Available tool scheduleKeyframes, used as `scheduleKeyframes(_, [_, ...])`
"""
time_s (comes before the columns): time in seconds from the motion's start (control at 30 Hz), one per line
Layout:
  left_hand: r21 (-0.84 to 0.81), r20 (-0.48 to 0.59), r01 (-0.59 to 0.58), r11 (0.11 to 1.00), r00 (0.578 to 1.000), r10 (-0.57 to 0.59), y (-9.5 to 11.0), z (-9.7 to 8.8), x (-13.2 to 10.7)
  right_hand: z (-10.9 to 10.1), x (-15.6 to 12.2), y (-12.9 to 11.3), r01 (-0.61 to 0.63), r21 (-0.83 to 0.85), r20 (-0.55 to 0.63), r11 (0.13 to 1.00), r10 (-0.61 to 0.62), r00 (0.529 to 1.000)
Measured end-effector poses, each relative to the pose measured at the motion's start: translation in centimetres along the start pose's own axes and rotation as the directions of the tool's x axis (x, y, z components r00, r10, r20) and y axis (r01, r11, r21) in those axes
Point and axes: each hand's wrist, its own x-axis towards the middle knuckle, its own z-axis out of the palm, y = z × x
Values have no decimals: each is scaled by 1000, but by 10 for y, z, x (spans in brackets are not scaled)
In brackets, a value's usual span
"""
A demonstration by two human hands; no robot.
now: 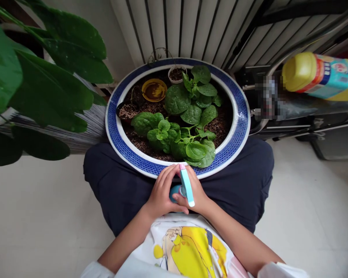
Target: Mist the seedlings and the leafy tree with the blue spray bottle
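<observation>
Both my hands are wrapped round a small light-blue spray bottle (186, 186) with a pink tip, held just above my lap. My left hand (161, 192) cups its left side with the fingers curled over the top. On the other side, my right hand (197, 191) grips it. The nozzle points toward a wide round planter with a blue patterned rim (116, 133), right in front of my knees. Green leafy plants (188, 123) grow in its dark soil.
A yellow dish (154, 89) and a small white pot (176, 73) sit in the soil at the back. Large dark leaves (40, 77) hang at the left. A yellow-capped bottle (321, 76) lies on a dark rack at the right. Pale tiled floor surrounds me.
</observation>
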Motion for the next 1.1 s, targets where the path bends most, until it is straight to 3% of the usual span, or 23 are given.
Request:
scheduleKeyframes(0.5, [34,36,38,999,999,-39,1,0,-2,0,2,-2,-95,36,14,995,94,995])
scheduleKeyframes(1.1, [23,27,49,999,998,-50,-4,5,-2,1,1,2,-94,78,4,992,94,996])
